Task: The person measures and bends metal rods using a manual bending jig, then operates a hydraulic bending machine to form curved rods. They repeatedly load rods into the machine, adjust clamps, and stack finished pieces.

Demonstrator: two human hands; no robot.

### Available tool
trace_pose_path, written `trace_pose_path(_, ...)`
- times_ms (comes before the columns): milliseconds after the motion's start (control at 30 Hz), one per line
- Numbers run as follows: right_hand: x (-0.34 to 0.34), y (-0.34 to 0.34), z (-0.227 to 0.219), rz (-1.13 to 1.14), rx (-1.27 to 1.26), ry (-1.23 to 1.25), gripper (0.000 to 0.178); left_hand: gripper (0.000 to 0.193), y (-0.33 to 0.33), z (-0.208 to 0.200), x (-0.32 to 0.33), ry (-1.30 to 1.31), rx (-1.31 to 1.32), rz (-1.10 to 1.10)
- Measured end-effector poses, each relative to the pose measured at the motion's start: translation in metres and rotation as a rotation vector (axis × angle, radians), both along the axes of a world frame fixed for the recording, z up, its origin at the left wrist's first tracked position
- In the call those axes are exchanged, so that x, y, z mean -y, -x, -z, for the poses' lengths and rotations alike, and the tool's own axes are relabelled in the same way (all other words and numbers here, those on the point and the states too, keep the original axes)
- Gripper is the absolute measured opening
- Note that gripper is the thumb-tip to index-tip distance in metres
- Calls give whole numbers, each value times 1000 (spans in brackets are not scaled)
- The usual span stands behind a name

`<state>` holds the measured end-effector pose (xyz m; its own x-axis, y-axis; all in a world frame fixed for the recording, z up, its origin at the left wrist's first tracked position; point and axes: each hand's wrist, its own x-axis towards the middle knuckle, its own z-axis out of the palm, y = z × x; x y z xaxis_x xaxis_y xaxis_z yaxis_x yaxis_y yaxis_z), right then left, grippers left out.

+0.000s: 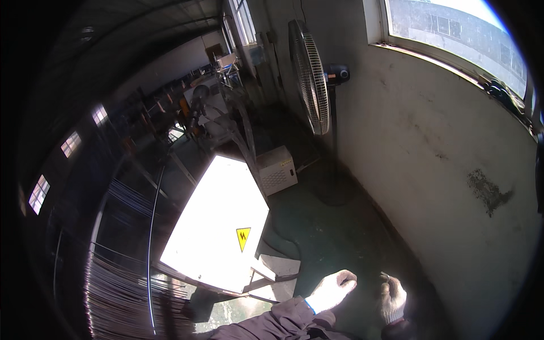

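Observation:
Both my hands wear pale work gloves and are held up in front of me, over the dark green floor. My left hand (333, 291) has its fingers curled in towards the thumb; whatever may be inside them is hidden. A short gap to its right, my right hand (393, 300) is also closed, with a small thin tip showing at the top of its fingers that is too small to name. Nearest to my left hand is a brightly sunlit white cabinet (212, 221) bearing a yellow triangular warning label (243, 238).
A bundle of long thin metal rods (122, 297) lies at the left. A large standing fan (310, 79) is by the wall (419, 141) on the right, beneath which the floor runs. Behind the cabinet sits a pale vented box (277, 170). Machinery (212, 110) fills the far middle.

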<state>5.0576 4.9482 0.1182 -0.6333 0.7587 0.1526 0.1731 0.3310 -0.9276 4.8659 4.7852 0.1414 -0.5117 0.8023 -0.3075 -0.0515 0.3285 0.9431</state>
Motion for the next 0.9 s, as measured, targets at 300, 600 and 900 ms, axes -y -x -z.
trace_pose_path(300, -117, 222, -15, -269, 123, 18, 39, 26, 219, -6, -122, -132, 39, -423)
trace_pose_path(600, -213, 458, -42, -522, 11, -100, 59, 29, 437, -66, -182, -481, 174, -1079)
trace_pose_path(900, -220, 655, -103, -986, -161, -141, 57, 15, 624, -79, -142, -796, 125, -1589)
